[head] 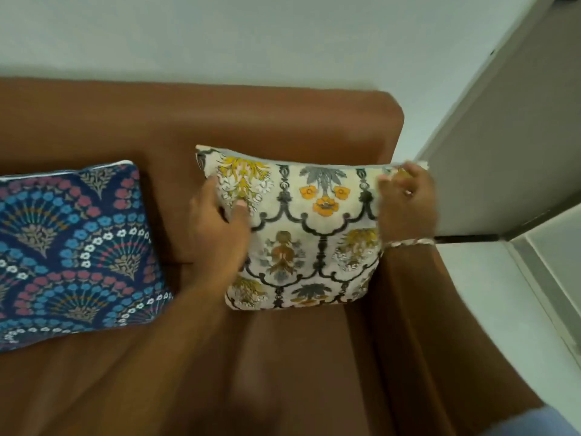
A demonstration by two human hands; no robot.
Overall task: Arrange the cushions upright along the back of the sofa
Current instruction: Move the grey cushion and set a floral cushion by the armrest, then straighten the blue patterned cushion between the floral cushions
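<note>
A cream cushion (pixel 311 234) with yellow, orange and grey floral print stands upright against the brown sofa back (pixel 251 121), at the right end by the armrest. My left hand (pixel 217 215) grips its left edge, thumb on the front face. My right hand (pixel 408 202), with a ring and a bracelet, holds its top right corner. A navy cushion (pixel 72 247) with blue and pink fan-shaped flowers leans against the sofa back to the left, a gap of bare seat apart from the cream one.
The sofa's right armrest (pixel 408 309) runs along the cream cushion's right side. Beyond it are a grey door or panel (pixel 503 136), a pale floor (pixel 490 294) and a white wall (pixel 251 36) behind the sofa.
</note>
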